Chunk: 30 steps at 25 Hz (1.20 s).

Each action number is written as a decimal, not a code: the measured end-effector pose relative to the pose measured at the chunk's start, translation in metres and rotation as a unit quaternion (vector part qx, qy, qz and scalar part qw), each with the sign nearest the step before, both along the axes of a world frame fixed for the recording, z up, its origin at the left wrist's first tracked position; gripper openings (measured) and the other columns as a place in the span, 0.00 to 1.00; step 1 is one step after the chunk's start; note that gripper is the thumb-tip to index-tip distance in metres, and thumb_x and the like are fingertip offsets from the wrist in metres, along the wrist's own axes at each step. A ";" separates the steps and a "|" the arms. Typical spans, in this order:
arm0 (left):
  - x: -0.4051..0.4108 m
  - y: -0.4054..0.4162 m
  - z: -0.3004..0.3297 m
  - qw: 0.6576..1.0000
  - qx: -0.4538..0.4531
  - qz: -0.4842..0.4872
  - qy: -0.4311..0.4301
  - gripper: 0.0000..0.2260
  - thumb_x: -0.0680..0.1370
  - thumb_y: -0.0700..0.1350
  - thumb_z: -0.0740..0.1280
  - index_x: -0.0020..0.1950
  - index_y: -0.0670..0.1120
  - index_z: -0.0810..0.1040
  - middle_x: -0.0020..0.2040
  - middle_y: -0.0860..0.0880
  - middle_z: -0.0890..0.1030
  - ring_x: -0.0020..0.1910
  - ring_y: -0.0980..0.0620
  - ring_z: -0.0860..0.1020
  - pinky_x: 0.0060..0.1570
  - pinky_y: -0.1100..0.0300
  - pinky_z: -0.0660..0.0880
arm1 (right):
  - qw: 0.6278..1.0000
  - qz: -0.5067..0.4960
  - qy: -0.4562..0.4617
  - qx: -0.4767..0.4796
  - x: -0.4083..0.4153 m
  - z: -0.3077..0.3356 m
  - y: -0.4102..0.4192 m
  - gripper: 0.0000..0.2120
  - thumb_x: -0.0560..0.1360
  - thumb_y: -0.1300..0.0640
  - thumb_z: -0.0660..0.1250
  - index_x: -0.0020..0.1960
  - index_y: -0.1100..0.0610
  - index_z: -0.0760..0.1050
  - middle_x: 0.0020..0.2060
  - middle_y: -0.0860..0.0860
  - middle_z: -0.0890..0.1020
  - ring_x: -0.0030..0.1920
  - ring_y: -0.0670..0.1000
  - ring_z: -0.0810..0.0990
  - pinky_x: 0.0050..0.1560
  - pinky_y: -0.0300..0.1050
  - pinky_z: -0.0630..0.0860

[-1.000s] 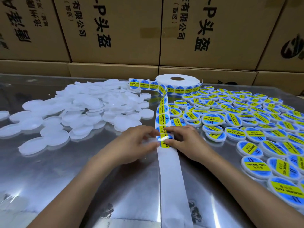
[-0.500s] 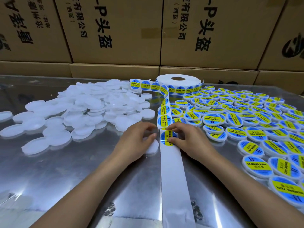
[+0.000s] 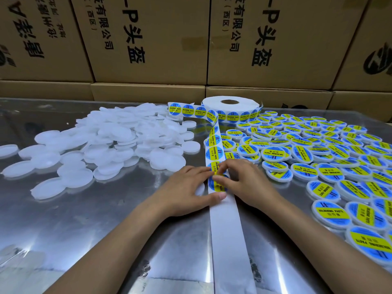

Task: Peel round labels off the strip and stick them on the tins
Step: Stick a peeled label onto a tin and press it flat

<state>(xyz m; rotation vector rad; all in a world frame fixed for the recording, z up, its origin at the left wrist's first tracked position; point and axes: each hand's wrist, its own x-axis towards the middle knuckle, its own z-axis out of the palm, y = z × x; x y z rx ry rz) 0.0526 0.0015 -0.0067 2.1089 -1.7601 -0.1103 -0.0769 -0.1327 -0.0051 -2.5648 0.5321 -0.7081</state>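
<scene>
A white backing strip [image 3: 228, 240] runs from the label roll [image 3: 231, 105] toward me, carrying round blue-and-yellow labels. My left hand [image 3: 184, 189] covers a plain white tin [image 3: 200, 190] at the strip's left edge. Its forefinger and thumb curl round the nearest label [image 3: 216, 184]. My right hand [image 3: 246, 181] lies on the strip's right side, and its fingertips pinch the label just above. Most of the tin is hidden under my left hand.
A heap of plain white tins [image 3: 110, 143] lies at the left. Many labelled tins [image 3: 322, 158] spread over the right half of the shiny metal table [image 3: 84, 230]. Cardboard boxes [image 3: 148, 39] wall off the back.
My left hand has slid right with the tin, up to the strip, and its thumb now lies on the strip. My right fingertips have shifted up to the label above the nearest one.
</scene>
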 end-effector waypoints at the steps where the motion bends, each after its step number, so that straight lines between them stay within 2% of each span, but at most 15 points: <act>1: 0.000 0.000 0.001 1.000 0.006 -0.002 0.003 0.36 0.70 0.73 0.55 0.74 0.56 0.63 0.73 0.59 0.64 0.68 0.59 0.60 0.63 0.69 0.54 | 1.000 0.007 -0.018 0.017 0.001 0.001 0.001 0.09 0.74 0.45 0.66 0.42 0.50 0.77 0.36 0.45 0.79 0.44 0.42 0.74 0.44 0.43 0.70; 2: 0.000 0.000 0.002 1.000 0.011 -0.002 0.004 0.37 0.69 0.73 0.53 0.74 0.56 0.63 0.74 0.59 0.63 0.68 0.59 0.60 0.64 0.68 0.54 | 0.999 0.009 -0.037 0.030 0.002 0.002 0.001 0.12 0.76 0.46 0.63 0.41 0.52 0.77 0.38 0.48 0.81 0.46 0.46 0.76 0.48 0.46 0.71; 4: 0.000 0.001 0.002 1.000 0.023 0.002 0.004 0.39 0.68 0.73 0.52 0.75 0.55 0.61 0.74 0.59 0.62 0.69 0.59 0.59 0.65 0.67 0.53 | 0.996 0.002 -0.073 0.046 0.003 0.004 0.002 0.15 0.79 0.48 0.61 0.40 0.57 0.78 0.37 0.51 0.80 0.45 0.50 0.76 0.50 0.47 0.71; 6: 0.000 0.002 0.003 0.999 0.034 0.001 -0.003 0.40 0.68 0.74 0.52 0.75 0.55 0.60 0.75 0.60 0.60 0.70 0.59 0.58 0.66 0.66 0.53 | 0.988 -0.007 -0.118 0.102 0.002 0.007 0.006 0.17 0.79 0.49 0.60 0.41 0.59 0.79 0.35 0.49 0.80 0.42 0.46 0.77 0.47 0.40 0.71; 9: -0.001 0.003 0.004 0.999 0.040 -0.004 -0.013 0.42 0.67 0.74 0.52 0.76 0.54 0.59 0.75 0.59 0.59 0.71 0.58 0.57 0.68 0.65 0.52 | 0.948 -0.020 -0.184 0.259 0.002 0.015 0.012 0.18 0.79 0.46 0.58 0.40 0.53 0.82 0.37 0.45 0.83 0.42 0.39 0.78 0.47 0.33 0.71; 11: -0.002 0.004 0.005 0.999 0.035 -0.006 -0.010 0.41 0.67 0.74 0.54 0.76 0.53 0.59 0.75 0.58 0.60 0.71 0.58 0.58 0.67 0.65 0.53 | 0.891 0.003 -0.219 0.398 0.001 0.021 0.015 0.16 0.77 0.45 0.60 0.39 0.52 0.81 0.43 0.47 0.85 0.45 0.40 0.80 0.51 0.39 0.75; 13: -0.003 0.005 0.005 1.000 0.021 -0.007 0.000 0.40 0.69 0.72 0.58 0.76 0.53 0.59 0.74 0.57 0.62 0.70 0.58 0.59 0.66 0.66 0.54 | 0.801 0.066 -0.229 0.549 -0.003 0.027 0.018 0.12 0.71 0.43 0.65 0.42 0.50 0.81 0.47 0.47 0.85 0.49 0.44 0.81 0.52 0.48 0.77; 14: -0.003 0.005 0.005 1.000 0.012 -0.007 0.008 0.39 0.69 0.71 0.61 0.75 0.52 0.60 0.74 0.56 0.63 0.70 0.58 0.60 0.65 0.66 0.54 | 0.766 0.092 -0.222 0.596 -0.005 0.028 0.019 0.10 0.69 0.43 0.66 0.42 0.48 0.82 0.47 0.47 0.84 0.50 0.45 0.81 0.53 0.51 0.77; 15: -0.003 0.005 0.006 1.000 0.006 -0.008 0.019 0.38 0.70 0.69 0.64 0.75 0.53 0.60 0.73 0.56 0.64 0.70 0.58 0.60 0.65 0.67 0.55 | 0.749 0.105 -0.207 0.621 -0.006 0.027 0.019 0.09 0.68 0.45 0.67 0.43 0.47 0.82 0.48 0.47 0.83 0.52 0.47 0.80 0.54 0.52 0.76; 17: 0.001 0.007 0.008 0.999 0.003 -0.010 0.040 0.35 0.70 0.65 0.68 0.73 0.54 0.63 0.71 0.57 0.65 0.68 0.58 0.61 0.65 0.67 0.57 | 0.743 0.101 -0.169 0.639 -0.006 0.024 0.019 0.11 0.66 0.47 0.68 0.48 0.47 0.80 0.50 0.47 0.82 0.56 0.49 0.79 0.55 0.53 0.76; 19: 0.008 0.011 0.011 0.999 0.010 0.009 0.046 0.32 0.67 0.65 0.71 0.66 0.54 0.67 0.63 0.57 0.68 0.63 0.55 0.65 0.62 0.63 0.62 | 0.745 0.085 -0.153 0.644 -0.006 0.023 0.016 0.14 0.65 0.48 0.69 0.50 0.48 0.78 0.50 0.47 0.82 0.59 0.50 0.77 0.56 0.53 0.76; 21: 0.017 0.017 0.013 0.998 0.016 0.054 0.035 0.29 0.65 0.66 0.72 0.58 0.54 0.69 0.56 0.57 0.68 0.56 0.55 0.66 0.56 0.60 0.66 | 0.743 0.074 -0.148 0.648 -0.007 0.023 0.014 0.13 0.64 0.49 0.70 0.49 0.49 0.78 0.49 0.47 0.81 0.60 0.51 0.77 0.57 0.52 0.76; 24: 0.028 0.022 0.014 0.995 0.008 0.098 0.023 0.25 0.63 0.68 0.71 0.50 0.54 0.71 0.52 0.56 0.72 0.51 0.56 0.68 0.48 0.61 0.67 | 0.745 0.071 -0.133 0.650 -0.008 0.022 0.011 0.16 0.64 0.50 0.69 0.51 0.50 0.77 0.52 0.50 0.80 0.59 0.52 0.76 0.53 0.51 0.77; 27: 0.029 0.022 0.015 0.994 -0.036 0.098 0.036 0.23 0.63 0.66 0.73 0.49 0.55 0.72 0.49 0.58 0.74 0.46 0.61 0.70 0.42 0.65 0.68 | 0.749 0.065 -0.128 0.647 -0.008 0.021 0.009 0.17 0.64 0.51 0.70 0.52 0.52 0.77 0.53 0.51 0.80 0.58 0.53 0.77 0.54 0.51 0.78; 30: 0.018 0.017 0.014 0.988 -0.128 0.058 0.067 0.22 0.65 0.58 0.76 0.53 0.56 0.71 0.50 0.59 0.75 0.46 0.66 0.71 0.39 0.71 0.66 | 0.759 0.055 -0.134 0.634 -0.007 0.019 0.010 0.13 0.64 0.52 0.71 0.48 0.52 0.79 0.50 0.50 0.82 0.53 0.50 0.79 0.52 0.51 0.79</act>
